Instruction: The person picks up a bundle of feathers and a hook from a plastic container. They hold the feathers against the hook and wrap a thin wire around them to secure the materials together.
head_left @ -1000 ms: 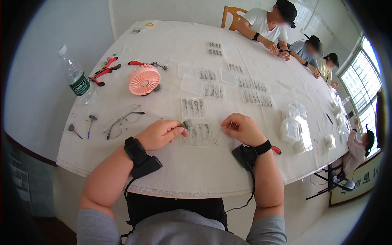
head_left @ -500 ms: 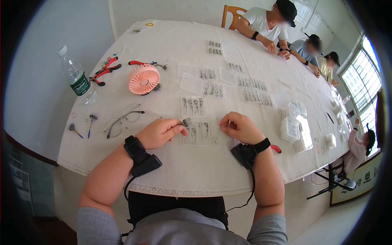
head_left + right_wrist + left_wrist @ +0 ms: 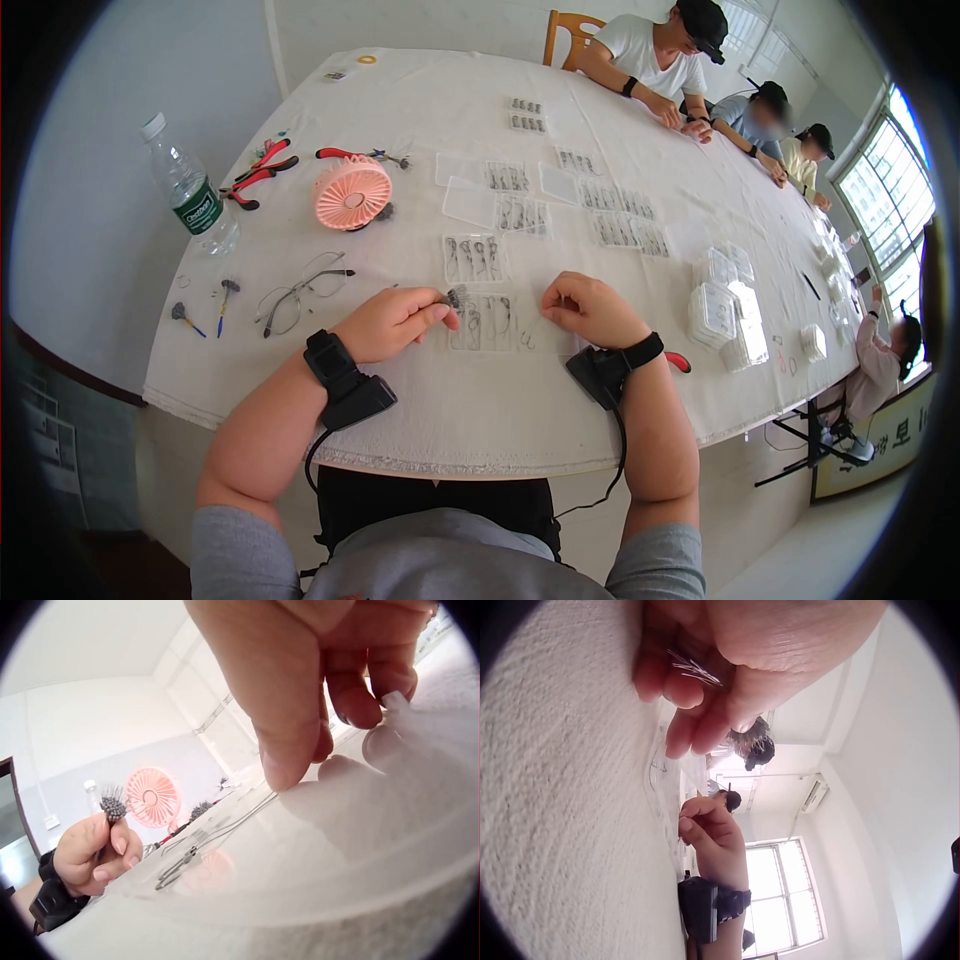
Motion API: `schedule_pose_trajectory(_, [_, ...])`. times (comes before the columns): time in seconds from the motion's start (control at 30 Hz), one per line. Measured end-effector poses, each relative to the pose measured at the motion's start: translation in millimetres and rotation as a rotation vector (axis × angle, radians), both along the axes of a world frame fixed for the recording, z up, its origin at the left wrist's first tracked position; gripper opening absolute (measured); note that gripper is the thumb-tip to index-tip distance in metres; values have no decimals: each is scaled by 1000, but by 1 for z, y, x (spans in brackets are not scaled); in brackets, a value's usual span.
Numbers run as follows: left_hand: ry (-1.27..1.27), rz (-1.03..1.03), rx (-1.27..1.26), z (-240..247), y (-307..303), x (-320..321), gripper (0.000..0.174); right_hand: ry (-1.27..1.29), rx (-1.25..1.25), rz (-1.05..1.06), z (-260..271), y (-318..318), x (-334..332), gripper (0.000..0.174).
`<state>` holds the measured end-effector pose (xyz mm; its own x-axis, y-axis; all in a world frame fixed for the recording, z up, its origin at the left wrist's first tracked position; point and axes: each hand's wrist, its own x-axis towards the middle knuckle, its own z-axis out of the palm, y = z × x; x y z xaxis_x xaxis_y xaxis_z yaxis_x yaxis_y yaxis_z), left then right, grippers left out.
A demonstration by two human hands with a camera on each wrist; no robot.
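Note:
In the head view my left hand (image 3: pixel 395 325) grips a bundle of thin metal wires (image 3: pixel 112 808) with grey beaded heads; the heads stick up above thumb and forefinger. In the left wrist view, bare wire ends (image 3: pixel 696 673) show across the palm side. My right hand (image 3: pixel 597 312) is low over a clear plastic box (image 3: pixel 337 889), thumb and forefinger pinching the end of a thin wire (image 3: pixel 238 823). The wire runs to small metal clips (image 3: pixel 176 868) lying in the box. In the head view several wire pieces (image 3: pixel 487 320) lie in this box's compartments, left of the right hand.
A filled clear box (image 3: pixel 448 258) lies just beyond, with more boxes (image 3: pixel 522 215) further back. Stacked boxes (image 3: pixel 712 315) stand right. Left are glasses (image 3: pixel 290 300), a pink fan (image 3: pixel 354 196), a bottle (image 3: pixel 198 205) and red-handled pliers (image 3: pixel 262 173). Other people sit at the far right.
The right hand's fingertips have come together in a pinch, and a thin wire now lifts toward them from the box. The left hand stays nearly still with its bundle.

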<state>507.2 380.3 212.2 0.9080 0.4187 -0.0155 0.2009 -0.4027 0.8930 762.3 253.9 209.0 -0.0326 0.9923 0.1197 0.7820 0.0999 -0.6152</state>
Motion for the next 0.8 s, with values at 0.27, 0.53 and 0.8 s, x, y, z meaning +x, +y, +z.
schedule_pose_trajectory(0.27, [-70,38,6,-3,-1,1,21,42,0,-38,13,-5,-6,5])
schedule_pose_trajectory(0.53, [-233,147,-111,-15,-4,6,17,63,142,-44,30,-12,-20,6])
schedule_pose_trajectory(0.8, [-263,125,-53,-4,-13,9,14,131,227,-82,30,-14,-22,8])
